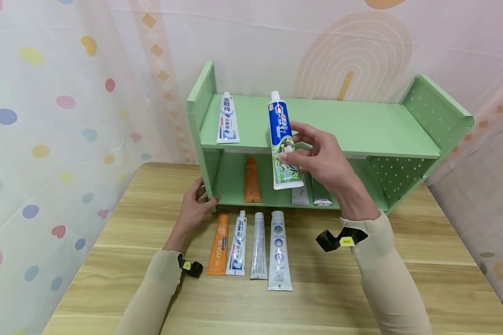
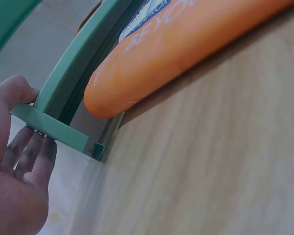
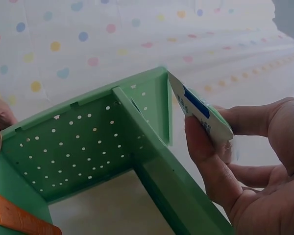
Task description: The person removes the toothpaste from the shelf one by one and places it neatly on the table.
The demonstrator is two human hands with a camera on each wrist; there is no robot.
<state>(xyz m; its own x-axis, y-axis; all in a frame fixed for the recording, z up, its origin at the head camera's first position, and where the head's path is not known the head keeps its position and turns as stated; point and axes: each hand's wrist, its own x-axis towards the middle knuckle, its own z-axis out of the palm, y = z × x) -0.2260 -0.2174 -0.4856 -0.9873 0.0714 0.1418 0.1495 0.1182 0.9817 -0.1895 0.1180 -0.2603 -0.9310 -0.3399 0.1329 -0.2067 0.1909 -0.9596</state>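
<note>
My right hand [image 1: 324, 160] pinches a blue and green Crest toothpaste tube [image 1: 281, 130] between thumb and fingers, cap up, in front of the green two-tier shelf [image 1: 360, 125]. In the right wrist view the same tube [image 3: 206, 115] shows edge-on. The left hand [image 1: 194, 207] grips the lower front edge of the shelf's left side panel; the left wrist view has its thumb on one side of the green panel [image 2: 63, 73] and fingers on the other. A white and blue toothpaste tube [image 1: 228, 121] lies at the left of the top tier.
Below are an orange tube [image 1: 253, 181] and two partly hidden tubes, one pale [image 1: 300, 194]. Before the shelf on the wooden table [image 1: 339, 298] lie an orange tube [image 1: 218, 246], a white-blue tube [image 1: 237, 246], a silvery tube [image 1: 258, 246] and a larger white tube [image 1: 279, 251].
</note>
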